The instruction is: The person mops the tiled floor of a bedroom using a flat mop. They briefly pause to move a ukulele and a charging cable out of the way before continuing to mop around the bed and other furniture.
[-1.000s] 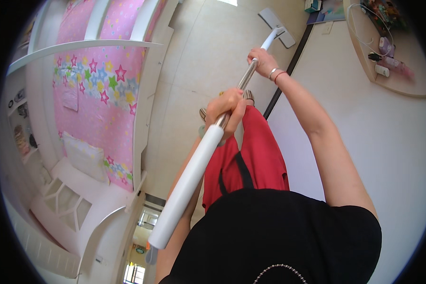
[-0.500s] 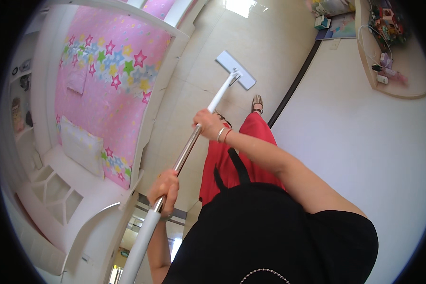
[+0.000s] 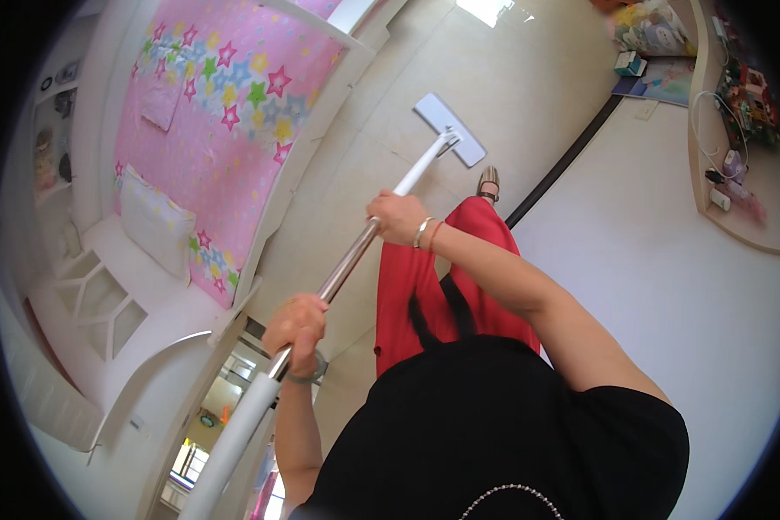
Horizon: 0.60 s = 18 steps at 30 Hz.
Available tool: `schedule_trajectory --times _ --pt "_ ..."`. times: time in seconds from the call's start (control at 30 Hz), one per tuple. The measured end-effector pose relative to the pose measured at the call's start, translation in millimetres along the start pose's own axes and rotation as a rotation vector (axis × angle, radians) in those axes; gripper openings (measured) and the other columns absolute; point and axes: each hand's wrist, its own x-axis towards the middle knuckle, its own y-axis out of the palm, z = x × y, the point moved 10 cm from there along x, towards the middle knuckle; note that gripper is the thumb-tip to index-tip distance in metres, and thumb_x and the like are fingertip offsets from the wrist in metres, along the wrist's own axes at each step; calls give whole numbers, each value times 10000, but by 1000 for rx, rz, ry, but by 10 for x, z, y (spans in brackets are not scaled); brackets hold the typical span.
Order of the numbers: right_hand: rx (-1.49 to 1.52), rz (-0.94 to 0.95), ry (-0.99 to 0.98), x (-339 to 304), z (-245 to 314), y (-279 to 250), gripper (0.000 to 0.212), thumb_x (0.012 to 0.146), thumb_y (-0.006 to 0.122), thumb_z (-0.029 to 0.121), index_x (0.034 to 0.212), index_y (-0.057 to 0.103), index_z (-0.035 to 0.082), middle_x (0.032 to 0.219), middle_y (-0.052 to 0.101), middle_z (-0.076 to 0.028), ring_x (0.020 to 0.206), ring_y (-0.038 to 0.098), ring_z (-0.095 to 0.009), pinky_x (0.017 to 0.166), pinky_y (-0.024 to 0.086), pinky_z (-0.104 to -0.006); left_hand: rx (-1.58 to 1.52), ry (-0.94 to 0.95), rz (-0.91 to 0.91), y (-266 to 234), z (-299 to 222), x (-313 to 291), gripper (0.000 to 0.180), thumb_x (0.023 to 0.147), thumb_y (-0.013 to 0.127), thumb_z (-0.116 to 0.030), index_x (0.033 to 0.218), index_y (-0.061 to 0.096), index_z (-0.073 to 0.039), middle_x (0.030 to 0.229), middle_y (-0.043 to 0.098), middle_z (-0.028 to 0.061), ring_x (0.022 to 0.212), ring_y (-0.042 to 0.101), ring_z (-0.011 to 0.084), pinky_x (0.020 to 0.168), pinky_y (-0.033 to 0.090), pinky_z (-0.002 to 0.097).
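At the far left, a white shelf unit (image 3: 50, 130) with small items on it stands beyond a bed, where a pale pillow (image 3: 158, 221) lies on a pink sheet (image 3: 208, 143) printed with coloured stars. Next comes the person's left hand (image 3: 296, 326), a pale bangle (image 3: 317, 367) at its wrist, closed around the metal pole of a flat mop (image 3: 348, 262) just above its white grip (image 3: 234, 440). The pole slants up and rightward between bed and wall. The right hand (image 3: 399, 217), wearing a silver bangle (image 3: 421, 232) and a thin red band (image 3: 436, 236), grasps it farther along, near the white lower section. The mop's rectangular head (image 3: 438, 118) rests on the pale tiled floor (image 3: 529, 87), near one strapped shoe (image 3: 489, 184). Rightward, a dark strip (image 3: 565, 161) edges the white wall (image 3: 641, 260), and a rounded counter (image 3: 700, 208) bears a white cable (image 3: 697, 130) and assorted toys (image 3: 750, 97).
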Motion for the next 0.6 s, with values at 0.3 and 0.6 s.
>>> schedule_trajectory --times 0.3,0.6 --pt "-163 -504 125 -921 -2383 -2013 71 778 641 174 756 588 132 803 604 -63 840 580 -306 702 507 -435 8 136 113 2261 831 1117 205 838 500 118 687 431 -3 640 510 66 561 468 169 744 505 411" --pt "-259 -433 425 -1174 -3371 -2705 93 843 586 213 812 618 132 917 606 -51 986 576 -272 762 523 -418 -135 135 339 3163 1357 1520 267 878 523 78 659 413 -27 625 445 26 584 450 148 838 488 398"
